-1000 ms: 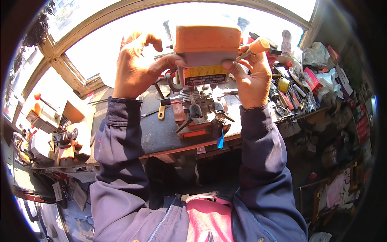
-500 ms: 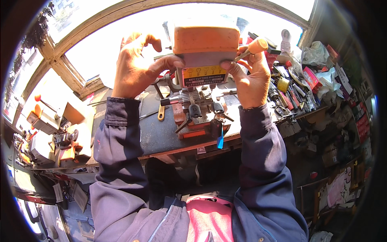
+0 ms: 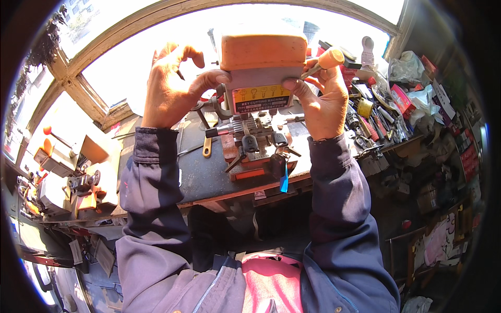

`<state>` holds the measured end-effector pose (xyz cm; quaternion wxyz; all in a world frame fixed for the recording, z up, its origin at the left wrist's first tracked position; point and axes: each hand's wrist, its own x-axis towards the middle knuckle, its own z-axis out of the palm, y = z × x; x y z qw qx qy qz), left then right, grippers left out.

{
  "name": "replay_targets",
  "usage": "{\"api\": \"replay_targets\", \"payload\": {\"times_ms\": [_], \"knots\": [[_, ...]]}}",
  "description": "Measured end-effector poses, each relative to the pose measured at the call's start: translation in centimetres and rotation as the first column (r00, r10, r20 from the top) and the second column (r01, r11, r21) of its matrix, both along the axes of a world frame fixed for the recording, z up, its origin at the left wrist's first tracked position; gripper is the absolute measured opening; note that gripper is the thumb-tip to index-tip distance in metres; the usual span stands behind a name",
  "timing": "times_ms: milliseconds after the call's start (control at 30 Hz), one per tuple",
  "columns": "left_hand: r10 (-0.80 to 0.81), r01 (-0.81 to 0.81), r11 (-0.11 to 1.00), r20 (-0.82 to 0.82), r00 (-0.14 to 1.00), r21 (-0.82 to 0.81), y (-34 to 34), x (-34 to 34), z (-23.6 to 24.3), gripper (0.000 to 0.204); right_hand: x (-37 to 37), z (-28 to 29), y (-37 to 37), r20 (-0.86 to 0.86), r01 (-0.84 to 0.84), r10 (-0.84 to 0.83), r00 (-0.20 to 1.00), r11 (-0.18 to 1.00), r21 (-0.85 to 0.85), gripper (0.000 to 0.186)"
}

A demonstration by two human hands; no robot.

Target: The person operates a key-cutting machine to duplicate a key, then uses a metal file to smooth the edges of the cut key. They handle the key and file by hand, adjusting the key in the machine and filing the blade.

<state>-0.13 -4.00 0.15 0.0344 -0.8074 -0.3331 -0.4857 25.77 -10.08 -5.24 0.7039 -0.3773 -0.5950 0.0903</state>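
Note:
A key cutting machine with an orange top (image 3: pixel 263 51), grey body and yellow-and-black label stands on the bench before me. My left hand (image 3: pixel 175 86) is raised at its left side, fingers apart and bent, the thumb at the grey body's edge. My right hand (image 3: pixel 326 99) is at its right side, thumb against the body's corner. Between its fingers sits a tool with a stubby tan handle (image 3: pixel 331 57) and thin metal shaft; its exact kind I cannot tell. Two black-headed keys, a left key (image 3: pixel 250 142) and a right key (image 3: pixel 280 139), sit at the machine's front clamps. A blue tag (image 3: pixel 284 180) hangs below.
A yellow-handled tool (image 3: pixel 207 147) lies on the dark bench top (image 3: pixel 198 177). Heaped tools (image 3: pixel 376 122) and plastic bags (image 3: pixel 407 70) crowd the right side. Another machine with a red knob (image 3: pixel 47 130) stands at far left. Bright windows (image 3: pixel 130 68) rise behind.
The machine and both hands appear slightly farther left in view. My left thumb has moved slightly left with the machine's edge. My right hand keeps its hold on the tan-handled tool.

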Motion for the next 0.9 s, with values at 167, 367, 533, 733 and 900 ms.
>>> {"api": "replay_targets", "payload": {"times_ms": [167, 367, 533, 733, 900], "knots": [[0.004, -0.004, 1.000, -0.001, 1.000, -0.007, 0.1, -0.1, 0.0, 0.056, 0.0, -0.1, 0.1, -0.015, 0.000, 0.000, 1.000, 1.000, 0.006, 0.045], [0.006, -0.006, 1.000, -0.012, 1.000, 0.002, 0.1, -0.1, 0.1, 0.055, 0.0, -0.1, 0.4, -0.018, 0.006, -0.005, 1.000, 0.999, 0.052, 0.047], [0.012, -0.012, 1.000, -0.011, 1.000, 0.001, 0.2, -0.1, 0.1, 0.055, -0.1, -0.1, 0.2, -0.014, 0.017, -0.017, 1.000, 0.999, 0.043, 0.046], [-0.007, 0.007, 1.000, -0.023, 1.000, -0.005, 0.8, -0.4, -0.1, 0.064, 0.0, -0.1, 0.2, 0.019, 0.048, -0.048, 0.999, 0.999, 0.027, 0.045], [-0.064, 0.065, 0.996, 0.016, 0.998, -0.060, 1.1, -0.7, -0.1, 0.069, 0.1, -0.1, 0.2, -0.006, -0.005, 0.005, 1.000, 0.999, 0.035, 0.044]]}}
